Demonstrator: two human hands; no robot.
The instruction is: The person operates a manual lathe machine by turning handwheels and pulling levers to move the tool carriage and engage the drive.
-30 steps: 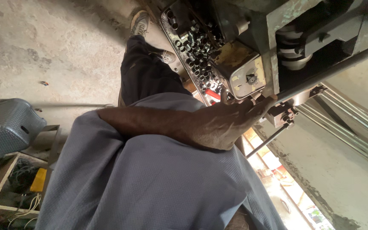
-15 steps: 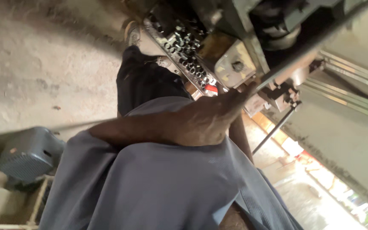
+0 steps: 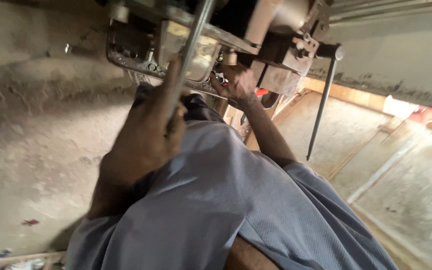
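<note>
Beneath machine (image 3: 276,45): left hand (image 3: 146,135) clenched round long steel lever (image 3: 188,55) running up-frame; right hand (image 3: 233,82), farther in, grasping small part, unidentifiable.

The left hand (image 3: 146,135), out of sight a second ago, is now gripping the long grey metal lever rod (image 3: 188,55). The right hand (image 3: 236,82) is now reaching farther up, under the brown metal press machine (image 3: 276,75).
</note>
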